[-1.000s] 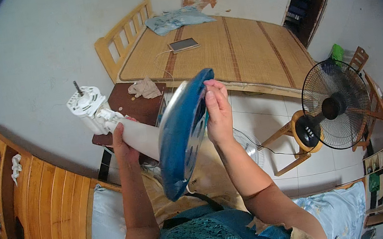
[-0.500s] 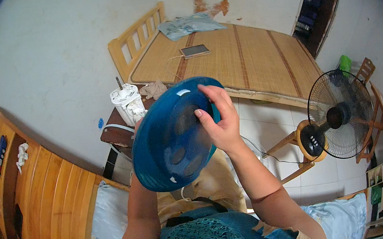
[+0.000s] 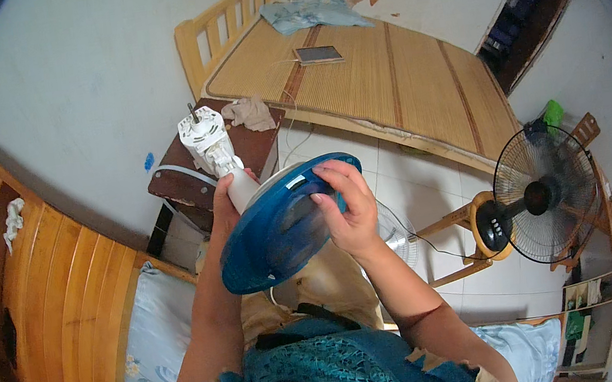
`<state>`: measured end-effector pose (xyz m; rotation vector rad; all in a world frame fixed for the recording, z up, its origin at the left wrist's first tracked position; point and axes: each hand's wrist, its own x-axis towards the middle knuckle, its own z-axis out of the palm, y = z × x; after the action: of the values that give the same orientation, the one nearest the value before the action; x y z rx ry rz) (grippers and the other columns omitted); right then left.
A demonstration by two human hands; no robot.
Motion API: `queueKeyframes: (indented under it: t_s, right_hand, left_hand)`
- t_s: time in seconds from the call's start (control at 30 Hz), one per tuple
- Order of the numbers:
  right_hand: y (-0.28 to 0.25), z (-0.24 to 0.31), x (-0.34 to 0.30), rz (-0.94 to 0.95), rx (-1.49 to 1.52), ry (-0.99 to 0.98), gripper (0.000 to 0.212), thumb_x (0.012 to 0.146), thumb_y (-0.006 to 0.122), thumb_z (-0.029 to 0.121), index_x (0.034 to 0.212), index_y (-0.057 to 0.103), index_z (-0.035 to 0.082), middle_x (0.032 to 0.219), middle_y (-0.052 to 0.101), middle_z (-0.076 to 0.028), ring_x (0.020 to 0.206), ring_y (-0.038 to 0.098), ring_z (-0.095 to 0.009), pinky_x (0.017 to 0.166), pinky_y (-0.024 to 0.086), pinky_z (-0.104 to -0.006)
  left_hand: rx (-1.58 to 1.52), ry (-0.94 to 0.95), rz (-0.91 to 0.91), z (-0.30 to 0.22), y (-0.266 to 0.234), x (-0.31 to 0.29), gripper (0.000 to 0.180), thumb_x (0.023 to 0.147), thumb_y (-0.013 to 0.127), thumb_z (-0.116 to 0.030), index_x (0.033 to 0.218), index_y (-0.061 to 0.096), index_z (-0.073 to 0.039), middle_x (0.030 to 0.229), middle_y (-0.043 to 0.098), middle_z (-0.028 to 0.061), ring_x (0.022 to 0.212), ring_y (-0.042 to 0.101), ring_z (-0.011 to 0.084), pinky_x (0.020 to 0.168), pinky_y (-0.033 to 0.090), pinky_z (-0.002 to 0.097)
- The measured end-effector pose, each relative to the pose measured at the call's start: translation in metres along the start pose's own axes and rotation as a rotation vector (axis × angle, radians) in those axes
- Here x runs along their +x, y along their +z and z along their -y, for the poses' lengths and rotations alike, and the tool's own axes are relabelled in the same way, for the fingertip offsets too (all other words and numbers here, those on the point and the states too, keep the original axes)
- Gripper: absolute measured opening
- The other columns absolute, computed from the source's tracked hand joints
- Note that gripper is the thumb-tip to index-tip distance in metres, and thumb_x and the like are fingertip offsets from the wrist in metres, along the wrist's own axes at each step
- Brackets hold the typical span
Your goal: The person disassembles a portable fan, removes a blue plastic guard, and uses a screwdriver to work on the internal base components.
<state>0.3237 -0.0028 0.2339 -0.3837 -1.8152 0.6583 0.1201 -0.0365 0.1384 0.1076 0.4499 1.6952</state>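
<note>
A white electric fan body (image 3: 204, 136) without blades or cage is tipped over in front of me, its bare metal shaft sticking up from the motor end. Its round blue base (image 3: 274, 245) faces me with the underside showing. My left hand (image 3: 226, 204) wraps round the white neck just behind the base; most of its fingers are hidden. With fingers on the rim and the thumb against the underside, my right hand (image 3: 356, 211) grips the base at its right edge.
A brown side table (image 3: 180, 183) with a crumpled cloth (image 3: 249, 113) stands beyond the fan body. Farther off is a bed with a woven mat (image 3: 361, 79) and a tablet (image 3: 319, 55). To the right, a black fan (image 3: 542, 195) sits on a wooden stool (image 3: 485, 228).
The blue base has tilted and lowered slightly, so the white neck and my left hand now show. The view has shifted a little. Both hands keep their hold.
</note>
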Motion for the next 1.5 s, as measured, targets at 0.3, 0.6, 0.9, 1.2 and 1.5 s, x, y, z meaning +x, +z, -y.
queueKeyframes:
  t_s: [0.3, 0.6, 0.9, 1.2, 1.5]
  right_hand:
    - [0.028, -0.016, -0.005, 0.012, -0.062, -0.063, 0.031, 0.074, 0.067, 0.002, 0.105, 0.061, 0.0, 0.105, 0.06, -0.016, 0.094, 0.059, -0.03, 0.082, 0.047, -0.0347]
    - [0.045, -0.021, -0.01, 0.034, -0.13, -0.06, 0.031, 0.073, 0.068, 0.003, 0.103, 0.062, 0.0, 0.102, 0.06, -0.016, 0.09, 0.058, -0.03, 0.079, 0.047, -0.035]
    - [0.051, -0.017, -0.031, -0.031, -0.181, -0.043, 0.029, 0.073, 0.069, 0.002, 0.102, 0.062, 0.0, 0.098, 0.06, -0.016, 0.086, 0.058, -0.029, 0.077, 0.047, -0.0345]
    - [0.056, -0.006, -0.047, -0.062, -0.197, -0.006, 0.028, 0.074, 0.068, 0.003, 0.102, 0.063, 0.003, 0.099, 0.061, -0.015, 0.089, 0.058, -0.03, 0.079, 0.047, -0.0357]
    - [0.056, 0.001, -0.071, -0.021, -0.203, -0.08, 0.028, 0.073, 0.068, 0.004, 0.101, 0.062, 0.004, 0.098, 0.06, -0.014, 0.09, 0.056, -0.032, 0.08, 0.046, -0.0385]
  left_hand:
    - [-0.009, -0.063, -0.123, -0.007, -0.006, -0.007, 0.037, 0.08, 0.061, -0.037, 0.103, 0.057, -0.008, 0.095, 0.059, 0.0078, 0.089, 0.059, 0.0196, 0.079, 0.053, 0.0355]
    - [0.03, -0.065, 0.031, -0.014, -0.017, -0.018, 0.044, 0.09, 0.051, -0.037, 0.12, 0.047, -0.006, 0.112, 0.056, 0.0111, 0.1, 0.057, 0.0198, 0.09, 0.048, 0.0348]
    - [0.599, 0.363, 0.225, -0.012, -0.047, -0.03, 0.051, 0.088, 0.061, -0.022, 0.133, 0.039, -0.01, 0.126, 0.049, 0.0148, 0.114, 0.052, 0.0224, 0.099, 0.043, 0.0381]
    - [0.346, -0.038, -0.248, -0.045, -0.083, -0.02, 0.064, 0.09, 0.049, -0.051, 0.134, 0.04, -0.005, 0.128, 0.048, 0.0207, 0.116, 0.048, 0.0316, 0.09, 0.047, 0.0456]
    - [1.021, 0.357, 0.062, -0.042, -0.033, -0.162, 0.071, 0.082, 0.055, -0.058, 0.13, 0.046, -0.006, 0.127, 0.051, 0.0162, 0.117, 0.048, 0.0275, 0.096, 0.042, 0.0419]
